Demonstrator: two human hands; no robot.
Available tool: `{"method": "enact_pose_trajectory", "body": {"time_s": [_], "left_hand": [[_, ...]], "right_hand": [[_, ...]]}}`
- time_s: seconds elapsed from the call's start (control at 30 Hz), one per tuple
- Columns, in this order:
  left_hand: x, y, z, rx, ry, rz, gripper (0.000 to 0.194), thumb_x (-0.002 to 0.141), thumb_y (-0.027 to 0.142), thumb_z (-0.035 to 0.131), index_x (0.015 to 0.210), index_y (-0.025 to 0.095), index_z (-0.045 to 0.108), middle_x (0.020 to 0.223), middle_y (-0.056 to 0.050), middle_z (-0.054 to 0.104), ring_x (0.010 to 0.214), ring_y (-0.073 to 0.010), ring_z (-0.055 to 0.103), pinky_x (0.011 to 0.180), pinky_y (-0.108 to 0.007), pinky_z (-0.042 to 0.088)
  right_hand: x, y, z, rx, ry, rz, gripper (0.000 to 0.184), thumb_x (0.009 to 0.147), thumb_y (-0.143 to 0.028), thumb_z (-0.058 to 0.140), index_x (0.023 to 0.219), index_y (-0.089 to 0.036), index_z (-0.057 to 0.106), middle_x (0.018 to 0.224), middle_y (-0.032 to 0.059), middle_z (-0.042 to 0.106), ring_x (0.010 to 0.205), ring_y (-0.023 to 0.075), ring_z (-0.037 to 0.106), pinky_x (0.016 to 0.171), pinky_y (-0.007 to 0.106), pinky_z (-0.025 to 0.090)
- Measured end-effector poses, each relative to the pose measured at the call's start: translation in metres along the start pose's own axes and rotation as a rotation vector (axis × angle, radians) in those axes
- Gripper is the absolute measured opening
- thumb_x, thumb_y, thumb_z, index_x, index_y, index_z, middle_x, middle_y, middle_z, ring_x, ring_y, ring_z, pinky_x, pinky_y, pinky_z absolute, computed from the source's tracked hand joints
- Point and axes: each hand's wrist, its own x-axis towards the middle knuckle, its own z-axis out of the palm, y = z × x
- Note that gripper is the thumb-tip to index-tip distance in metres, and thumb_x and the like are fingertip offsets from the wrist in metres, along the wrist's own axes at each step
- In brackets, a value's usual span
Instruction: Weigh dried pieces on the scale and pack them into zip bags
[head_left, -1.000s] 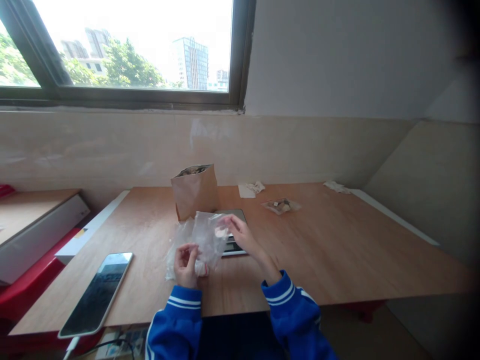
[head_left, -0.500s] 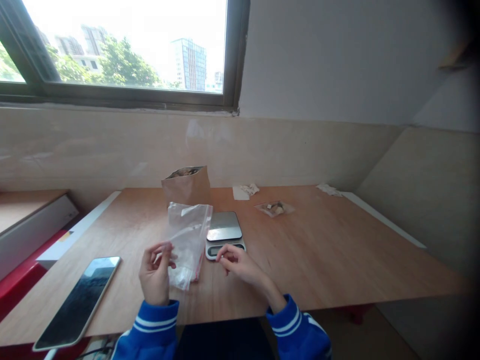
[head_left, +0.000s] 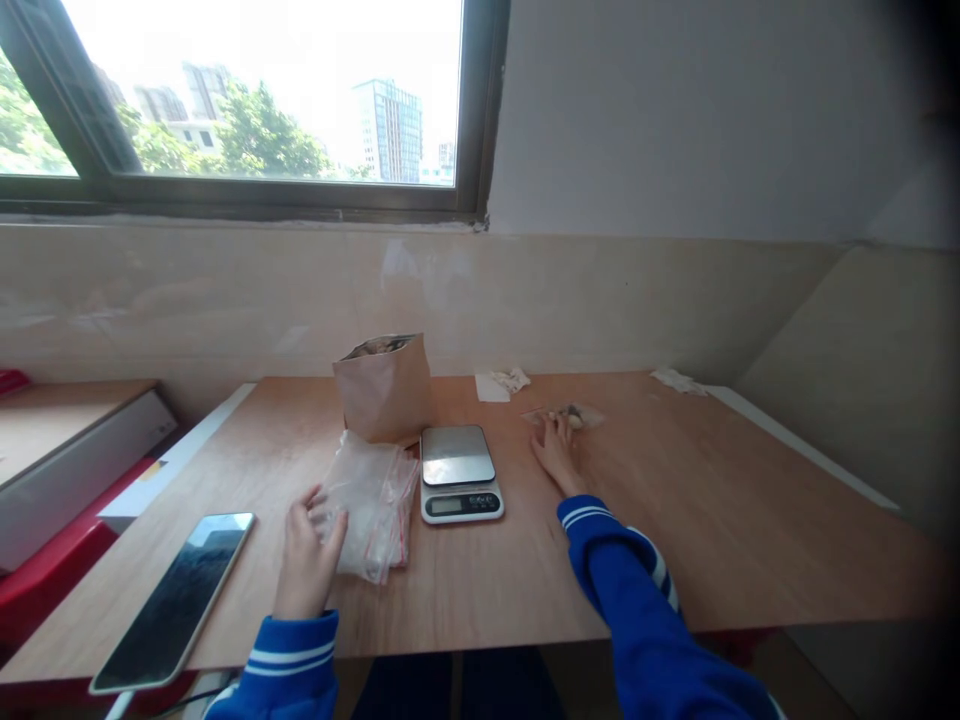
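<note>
The left hand (head_left: 306, 545) is partly open at the near left edge of the plastic bags (head_left: 367, 505), its thumb and fingers apart and curved, the fingertips at the edge of the plastic. Whether it grips any of the plastic cannot be told. The bags lie flat in a loose, clear stack just to the right of that hand, with red strips along their right side.

The right hand (head_left: 559, 450) reaches out over the desk (head_left: 645, 520), palm down, with its fingers slightly bent and their tips on the near side of a small clear packet (head_left: 589, 415). Pale and dark pieces show inside the packet, beyond the fingertips. The fingers hide part of it, so whether they have closed on it cannot be told.

Between the two hands sits the kitchen scale (head_left: 459, 475), its metal plate bare and its display toward the person, just beside the bags. Beyond the left hand and the bags stands the brown paper bag (head_left: 386, 390), upright and open at the top, with brownish contents showing at its mouth. Left of the left hand, well apart from it, lies the phone (head_left: 176, 600), face up with a white cable at its near end. Beyond the right hand, a little to its left, is a crumpled tissue (head_left: 512, 380) beside a white card (head_left: 492, 388).
</note>
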Motion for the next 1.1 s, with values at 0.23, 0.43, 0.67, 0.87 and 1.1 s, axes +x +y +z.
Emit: {"method": "enact_pose_trajectory", "body": {"time_s": [0.23, 0.43, 0.67, 0.87, 1.1], "left_hand": [[-0.017, 0.014, 0.021, 0.505, 0.016, 0.364, 0.044, 0.086, 0.038, 0.048, 0.129, 0.027, 0.053, 0.145, -0.012, 0.039, 0.124, -0.0311, 0.046, 0.104, -0.05, 0.029], [-0.025, -0.001, 0.064, 0.589, -0.206, 0.283, 0.04, 0.087, 0.036, 0.048, 0.125, 0.029, 0.058, 0.143, -0.008, 0.047, 0.136, -0.0333, 0.03, 0.105, -0.054, 0.022], [-0.001, 0.026, 0.069, 0.524, -0.143, 0.175, 0.045, 0.087, 0.04, 0.046, 0.13, 0.03, 0.055, 0.136, -0.015, 0.053, 0.13, -0.0414, 0.036, 0.097, -0.07, 0.018], [-0.026, 0.07, 0.049, 0.123, -0.12, 0.287, 0.035, 0.09, 0.037, 0.046, 0.12, 0.034, 0.062, 0.14, -0.007, 0.051, 0.139, -0.0363, 0.027, 0.107, -0.065, 0.007], [-0.076, 0.116, 0.047, -0.416, -0.542, 0.185, 0.03, 0.078, 0.035, 0.066, 0.106, 0.024, 0.068, 0.108, -0.01, 0.066, 0.094, -0.0241, 0.063, 0.08, -0.033, 0.048]], "right_hand": [[-0.006, 0.009, 0.004, -0.112, 0.041, 0.048, 0.027, 0.088, -0.024, 0.039, 0.095, -0.014, 0.062, 0.103, 0.0168, 0.057, 0.1, 0.0294, 0.05, 0.091, 0.045, 0.035], [-0.014, 0.004, -0.004, -0.001, 0.214, 0.08, 0.033, 0.094, -0.03, 0.028, 0.095, -0.015, 0.058, 0.103, 0.0155, 0.06, 0.101, 0.0277, 0.052, 0.09, 0.044, 0.034], [-0.041, -0.019, -0.037, 0.237, 0.42, 0.084, 0.03, 0.094, -0.038, 0.033, 0.1, -0.017, 0.054, 0.102, 0.0145, 0.064, 0.1, 0.026, 0.057, 0.093, 0.044, 0.035], [-0.093, -0.064, -0.074, 0.732, 0.498, 0.28, 0.031, 0.091, -0.046, 0.044, 0.101, -0.018, 0.052, 0.098, 0.0103, 0.061, 0.09, 0.0211, 0.059, 0.081, 0.035, 0.047], [-0.14, -0.127, -0.12, 1.069, 0.059, 0.347, 0.029, 0.085, -0.048, 0.054, 0.096, -0.022, 0.055, 0.091, 0.0066, 0.063, 0.076, 0.0203, 0.062, 0.065, 0.031, 0.05]]}}
